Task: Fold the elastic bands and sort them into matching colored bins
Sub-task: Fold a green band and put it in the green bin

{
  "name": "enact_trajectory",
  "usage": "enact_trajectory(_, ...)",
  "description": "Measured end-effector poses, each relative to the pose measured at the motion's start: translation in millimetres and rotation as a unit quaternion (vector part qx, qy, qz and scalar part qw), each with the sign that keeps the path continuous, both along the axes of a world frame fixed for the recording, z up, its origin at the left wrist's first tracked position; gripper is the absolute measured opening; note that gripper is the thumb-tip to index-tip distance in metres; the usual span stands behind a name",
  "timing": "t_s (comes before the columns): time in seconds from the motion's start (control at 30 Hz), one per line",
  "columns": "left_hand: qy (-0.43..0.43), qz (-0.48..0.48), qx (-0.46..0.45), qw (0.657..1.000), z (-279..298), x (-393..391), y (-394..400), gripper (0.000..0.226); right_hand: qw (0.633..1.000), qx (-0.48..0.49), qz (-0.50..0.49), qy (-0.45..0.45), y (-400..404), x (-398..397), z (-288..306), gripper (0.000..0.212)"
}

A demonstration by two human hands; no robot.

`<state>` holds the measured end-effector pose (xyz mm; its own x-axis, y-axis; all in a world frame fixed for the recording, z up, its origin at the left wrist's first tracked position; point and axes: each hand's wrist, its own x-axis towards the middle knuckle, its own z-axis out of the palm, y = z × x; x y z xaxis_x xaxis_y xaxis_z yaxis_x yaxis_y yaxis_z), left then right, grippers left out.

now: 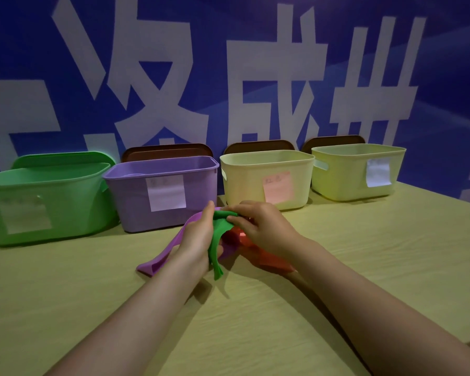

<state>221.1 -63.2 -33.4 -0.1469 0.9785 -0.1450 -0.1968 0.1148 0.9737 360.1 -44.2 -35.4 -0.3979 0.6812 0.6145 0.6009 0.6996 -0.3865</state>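
In the head view, both hands work together over the middle of the tabletop (364, 267), just in front of a row of bins that stands along its far edge. The left hand (198, 237) grips a green band (219, 232), its thumb pointing up and its fingers curled round the strip, whose loose end hangs down to the tabletop beside the wrist. The right hand (258, 226) pinches the upper end of the same green band between thumb and fingertips, close against the left thumb, so the two hands are nearly touching.

Under the hands lie two more bands. A purple band (160, 256) runs from behind the left hand out toward the left and the near side, lying flat on the tabletop. A red band (269, 259) lies beneath the right hand and wrist, partly hidden by them.

Along the far edge, from left to right, stand a green bin (52, 191), a purple bin (136, 202), a pale yellow bin (244, 183) with a pink label (277, 187), and a second pale yellow bin (337, 180) with a white label (378, 172). The purple bin also carries a white label (165, 193); the writing on the labels is too faint to read. Lids lean behind the bins against a blue wall (255, 23) with large white characters.
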Motion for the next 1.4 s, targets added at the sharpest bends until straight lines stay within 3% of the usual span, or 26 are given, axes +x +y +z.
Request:
enact_trajectory(0.13,-0.031,-0.005,0.000,1.000,0.8,-2.9,-2.4,0.027,0.996,-0.080,0.026,-0.023,-4.0,-0.1,3.0,0.033)
enact_trajectory(0.2,-0.044,-0.008,0.008,0.999,3.8,-2.0,-3.3,0.025,0.989,-0.132,0.048,0.037,-6.7,-2.7,3.8,0.034)
enact_trajectory(0.3,0.005,0.003,0.035,0.999,2.4,1.0,3.5,0.032,0.970,-0.170,0.059,0.166,-6.3,-9.1,1.8,0.038)
enact_trajectory(0.5,0.083,0.024,0.092,0.992,-1.9,5.5,6.0,0.030,0.956,-0.196,0.036,0.215,-4.5,-14.7,-0.1,0.043)
enact_trajectory(0.7,0.135,0.016,0.156,0.978,-2.1,5.5,0.1,0.031,0.967,-0.190,0.007,0.172,-6.8,-14.7,0.4,0.026)
enact_trajectory(0.87,0.080,-0.019,0.103,0.991,2.4,2.2,2.4,0.031,0.988,-0.092,-0.029,0.121,-1.3,-14.3,-3.1,0.024)
enact_trajectory(1.0,0.037,-0.039,0.066,0.996,1.3,1.0,3.1,0.030,0.982,-0.102,-0.039,0.155,0.0,-15.1,-5.4,0.023)
enact_trajectory(1.17,0.054,-0.050,0.111,0.991,-2.5,2.6,4.5,0.022,0.968,-0.127,-0.032,0.216,-1.5,-16.6,-2.1,0.029)
enact_trajectory(1.4,0.051,-0.040,0.098,0.993,-4.8,0.5,5.5,0.023,0.992,-0.047,-0.063,0.099,1.7,-13.0,-7.1,0.026)
